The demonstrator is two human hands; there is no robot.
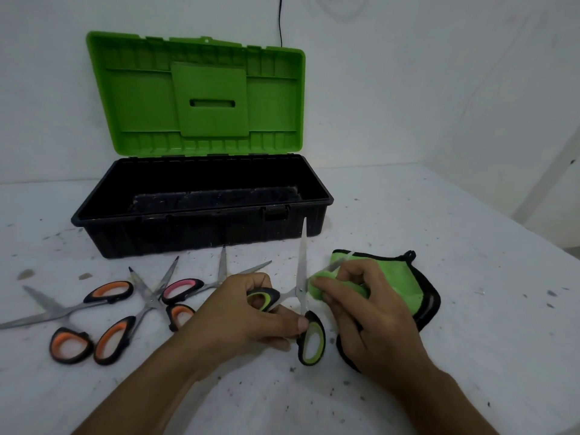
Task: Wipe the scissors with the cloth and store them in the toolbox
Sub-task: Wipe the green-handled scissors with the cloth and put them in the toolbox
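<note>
While gripping the green scissors point(303, 296) by their handles, left hand point(248, 312) kept them spread wide, one steel blade standing up toward the toolbox point(201, 227), the other angled right into the cloth point(386, 284). Right hand point(370, 321) closed on a bunched fold of that cloth, pinched around the angled blade near the pivot. Rest of cloth lay flat on the table point(470, 246) under and beyond the right hand: soft green pile, black stitched edging, small loop at the far corner.

Left of the hands, lying loose in a crossing tangle: orange scissors point(72, 312), a second orange pair point(131, 312), pink scissors point(188, 287). All open, bare metal blades, moulded oval grips in black with coloured inserts; tips of the pink pair close to the toolbox front.

Toolbox just behind, black ribbed plastic tub, lid point(201, 98) bright green and tilted back upright, latch point(276, 211) at the front rim right of centre. Inside dark; contents hard to make out. Upright blade tip overlapped the tub's front wall in view.

Table pale, scuffed, speckled with dark flecks. Open room to the right of the cloth and toolbox up to the table's right edge; open also in front, near the forearms. White wall behind, thin black cord point(280, 20) hanging above the lid.
</note>
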